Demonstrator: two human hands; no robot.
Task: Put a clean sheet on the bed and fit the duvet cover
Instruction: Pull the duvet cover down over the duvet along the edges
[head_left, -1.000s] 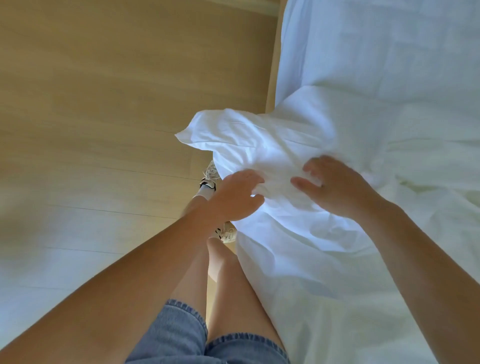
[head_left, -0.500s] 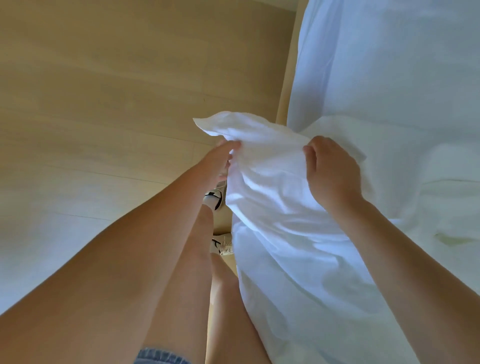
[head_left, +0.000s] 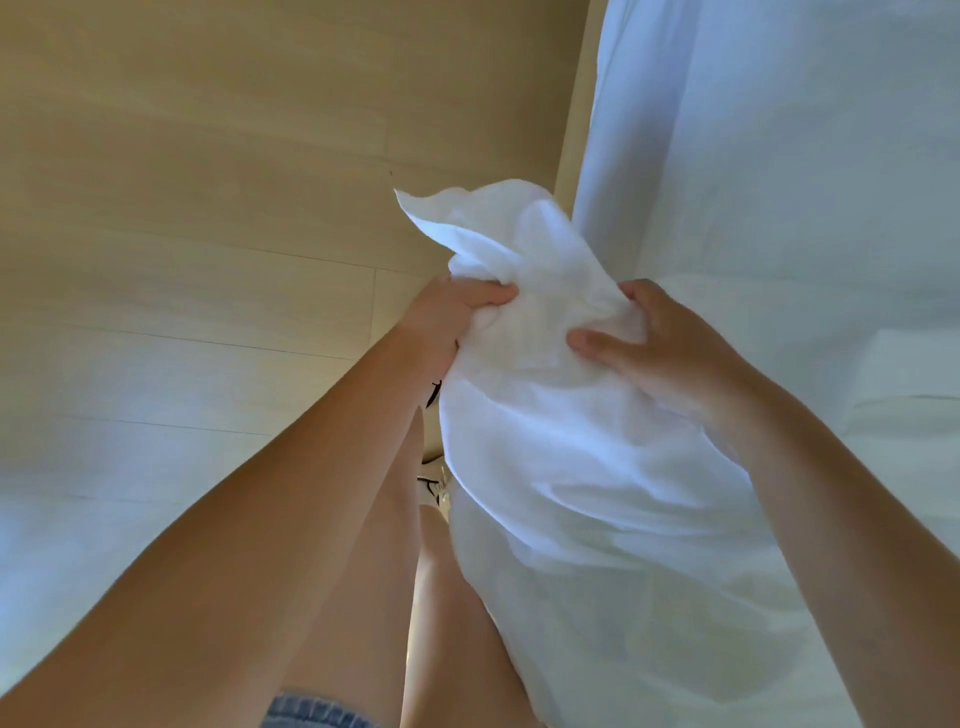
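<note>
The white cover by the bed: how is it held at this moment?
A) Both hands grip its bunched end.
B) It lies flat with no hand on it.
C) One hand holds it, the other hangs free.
A: the left hand and the right hand both curl their fingers into the gathered top of the white cover, one on each side.

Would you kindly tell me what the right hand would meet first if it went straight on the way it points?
The right hand points up and left in the picture, straight into the bunched white cloth it grips. Beyond that bunch lies the left hand, probably next, though depth is unclear.
</note>
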